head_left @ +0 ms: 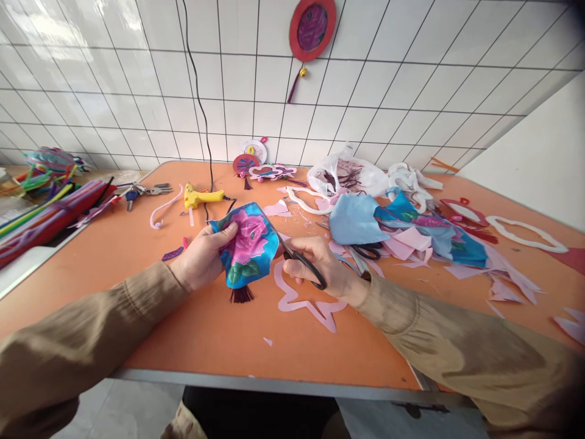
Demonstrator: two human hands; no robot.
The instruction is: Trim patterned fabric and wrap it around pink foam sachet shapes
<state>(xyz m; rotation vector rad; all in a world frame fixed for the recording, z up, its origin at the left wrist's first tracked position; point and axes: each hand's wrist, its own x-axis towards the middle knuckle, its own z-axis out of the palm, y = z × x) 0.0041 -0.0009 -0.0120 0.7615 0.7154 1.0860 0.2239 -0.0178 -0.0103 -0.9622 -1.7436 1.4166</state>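
My left hand (pixel 203 255) pinches the left edge of a blue piece of fabric (pixel 250 242) printed with a pink flower and green leaves. The thumb lies on its face; the other fingers are hidden behind it. Black-handled scissors (pixel 305 268) are in my right hand (pixel 326 265), their blades reaching the fabric's right edge. Below the fabric a dark tassel (pixel 242 294) shows; what it hangs from is hidden. A pink cut-out frame (pixel 304 300) lies on the table under my right hand.
On the orange table (pixel 196 341), a yellow glue gun (pixel 201 196) lies left, its black cord running up the tiled wall. Fabric and paper scraps (pixel 411 244) are heaped right, beside a white plastic bag (pixel 347 174). Colourful pipe cleaners (pixel 55 213) lie far left. A round red ornament (pixel 313 30) hangs above.
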